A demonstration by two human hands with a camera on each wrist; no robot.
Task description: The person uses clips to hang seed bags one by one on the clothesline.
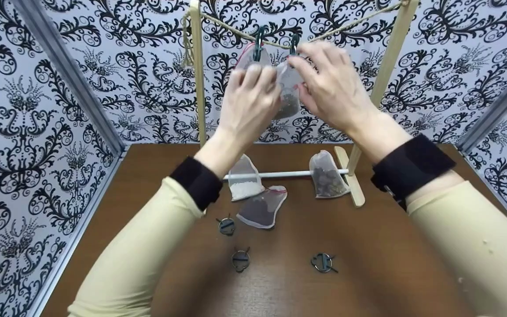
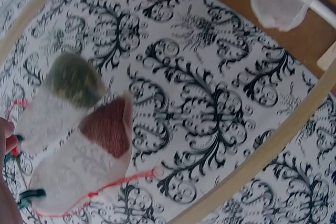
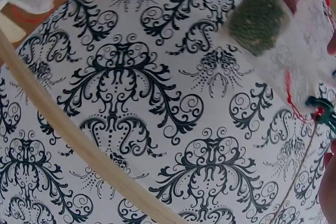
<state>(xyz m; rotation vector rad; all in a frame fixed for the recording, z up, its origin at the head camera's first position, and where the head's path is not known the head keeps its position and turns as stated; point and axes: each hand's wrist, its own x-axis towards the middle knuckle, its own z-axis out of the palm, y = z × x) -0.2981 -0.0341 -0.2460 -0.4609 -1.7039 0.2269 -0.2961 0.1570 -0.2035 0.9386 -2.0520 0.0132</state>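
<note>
Two mesh bags hang by green clips from a rope. One bag (image 2: 107,129) has reddish-brown contents, the other (image 1: 288,99) greenish ones. My left hand (image 1: 252,97) is raised in front of the left bag, fingers bent; its fingertips are hidden in the head view. My right hand (image 1: 335,81) is beside the greenish bag. Its index fingertip is close to the right clip (image 3: 320,109), and its thumb is apart, lower down. Red drawstring shows at that clip in the right wrist view. Both bags' filled ends hang loose in the left wrist view.
The rope (image 1: 354,23) runs between two wooden posts (image 1: 198,79), with a white rod (image 1: 284,174) low between them. Mesh bags with white (image 1: 245,187), dark (image 1: 260,210) and brownish (image 1: 327,178) contents lie on the table. Three round green clips (image 1: 323,262) lie nearer.
</note>
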